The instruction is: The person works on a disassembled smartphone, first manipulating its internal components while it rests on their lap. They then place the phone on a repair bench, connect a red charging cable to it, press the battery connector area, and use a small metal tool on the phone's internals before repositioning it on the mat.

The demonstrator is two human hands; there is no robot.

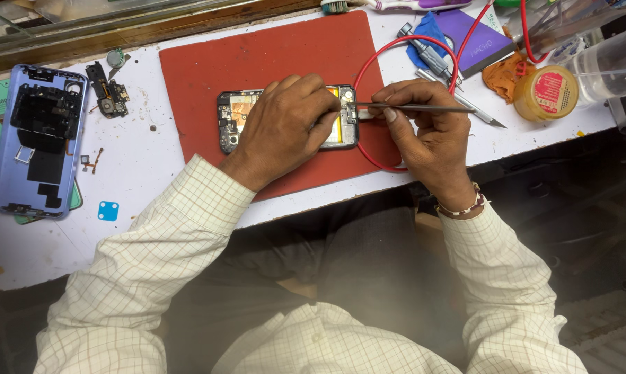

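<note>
Pinching slim metal tweezers (424,108), the right hand (424,135) aims their tip at the right end of an opened phone (288,119). The left hand (285,128) lies over the phone, fingers (327,104) curled on its upper edge, pressing it to a red mat (209,62) on the white worktop (146,166). A red wire (368,62) loops beside the mat; a lilac back cover (39,138) lies far left.

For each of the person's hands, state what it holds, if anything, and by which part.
The right hand pinches metal tweezers around mid-length. The left hand presses down on the opened phone, covering its middle.
</note>
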